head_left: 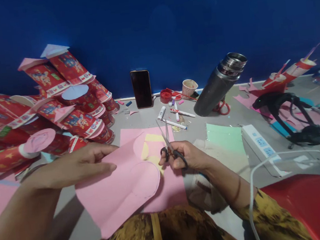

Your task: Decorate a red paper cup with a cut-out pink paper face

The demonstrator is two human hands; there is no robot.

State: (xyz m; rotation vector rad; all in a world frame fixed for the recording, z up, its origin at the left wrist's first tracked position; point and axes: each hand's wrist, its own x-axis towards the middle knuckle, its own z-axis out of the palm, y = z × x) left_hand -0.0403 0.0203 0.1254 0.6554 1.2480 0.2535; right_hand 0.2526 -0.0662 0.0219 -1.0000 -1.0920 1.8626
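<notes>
My left hand [91, 162] pinches a pink sheet of paper [107, 195] by its upper edge, thumb on top. A round outline is drawn at the sheet's right end, where the edge is cut to a curve. In my right hand [185, 156] are scissors [167, 144] with dark handles, fingers through the loops. Their blades point up and away, slightly apart and clear of the held sheet. Under it lies another pink sheet [174, 195], with yellow paper pieces [154, 137] on it.
Decorated red paper cups [68, 65] are stacked at left. A phone [142, 89] leans on the blue wall. Markers [174, 124], a dark flask [216, 86], a green sheet [225, 137], a power strip [261, 145] and a black headband-like device [290, 120] stand or lie to the right.
</notes>
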